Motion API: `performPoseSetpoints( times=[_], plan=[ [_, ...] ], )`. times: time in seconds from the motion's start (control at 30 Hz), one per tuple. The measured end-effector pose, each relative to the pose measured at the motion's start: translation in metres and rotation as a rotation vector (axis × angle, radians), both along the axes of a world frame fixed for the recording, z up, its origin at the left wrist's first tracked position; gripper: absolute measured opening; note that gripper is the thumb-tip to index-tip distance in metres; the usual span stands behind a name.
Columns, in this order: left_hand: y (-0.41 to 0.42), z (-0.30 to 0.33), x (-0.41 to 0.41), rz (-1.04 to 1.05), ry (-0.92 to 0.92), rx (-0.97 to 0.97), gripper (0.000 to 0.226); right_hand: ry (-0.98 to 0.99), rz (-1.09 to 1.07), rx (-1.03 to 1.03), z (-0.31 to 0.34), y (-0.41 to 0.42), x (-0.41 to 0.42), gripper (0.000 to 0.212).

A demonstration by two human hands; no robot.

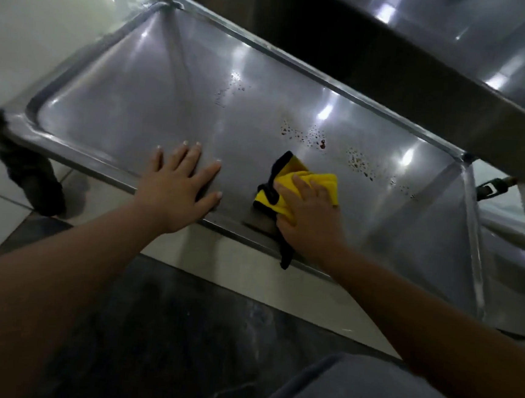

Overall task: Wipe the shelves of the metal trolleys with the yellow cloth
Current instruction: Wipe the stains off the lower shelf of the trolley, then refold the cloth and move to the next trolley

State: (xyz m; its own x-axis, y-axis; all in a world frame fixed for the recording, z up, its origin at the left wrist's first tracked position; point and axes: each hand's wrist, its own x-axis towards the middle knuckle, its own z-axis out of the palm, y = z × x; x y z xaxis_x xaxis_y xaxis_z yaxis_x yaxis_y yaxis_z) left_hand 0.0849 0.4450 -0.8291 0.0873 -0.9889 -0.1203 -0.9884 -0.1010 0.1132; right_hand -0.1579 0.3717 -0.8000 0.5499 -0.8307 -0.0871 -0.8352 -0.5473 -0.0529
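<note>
Right hand (pixel 308 218) bunches the yellow cloth (pixel 300 186) on the lower shelf (pixel 136 102) near its front rim; left hand (pixel 178 185) lies flat beside it, fingers spread. Brown spots (pixel 317 138) sit just beyond the cloth, upper shelf (pixel 394 61) overhanging, caster wheel (pixel 34 175) far left.

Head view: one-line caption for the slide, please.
Right hand presses yellow cloth on spotted steel trolley shelf; left hand rests flat.

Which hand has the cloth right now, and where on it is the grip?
The right hand grips the yellow cloth bunched at its middle, pressing it on the shelf. The left hand lies flat, holding nothing.
</note>
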Motion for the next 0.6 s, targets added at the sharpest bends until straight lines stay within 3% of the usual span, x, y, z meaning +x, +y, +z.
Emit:
performPoseSetpoints(
  times=[0.2, 0.33, 0.5, 0.6],
  plan=[
    [0.054, 0.023, -0.015, 0.003, 0.139, 0.114, 0.062, 0.155, 0.157, 0.130, 0.046, 0.007, 0.022, 0.058],
    [0.092, 0.065, -0.022, 0.159, 0.491, 0.229, 0.064, 0.072, 0.292, 0.203, 0.099, 0.046, 0.041, 0.055],
    [0.144, 0.162, -0.013, 0.277, 0.845, 0.032, 0.095, 0.033, 0.447, 0.294, 0.196, 0.117, 0.078, 0.054],
    [0.182, 0.244, 0.011, 0.366, 0.870, -0.063, 0.108, -0.059, 0.493, 0.332, 0.276, 0.151, 0.105, 0.052]
  ],
)
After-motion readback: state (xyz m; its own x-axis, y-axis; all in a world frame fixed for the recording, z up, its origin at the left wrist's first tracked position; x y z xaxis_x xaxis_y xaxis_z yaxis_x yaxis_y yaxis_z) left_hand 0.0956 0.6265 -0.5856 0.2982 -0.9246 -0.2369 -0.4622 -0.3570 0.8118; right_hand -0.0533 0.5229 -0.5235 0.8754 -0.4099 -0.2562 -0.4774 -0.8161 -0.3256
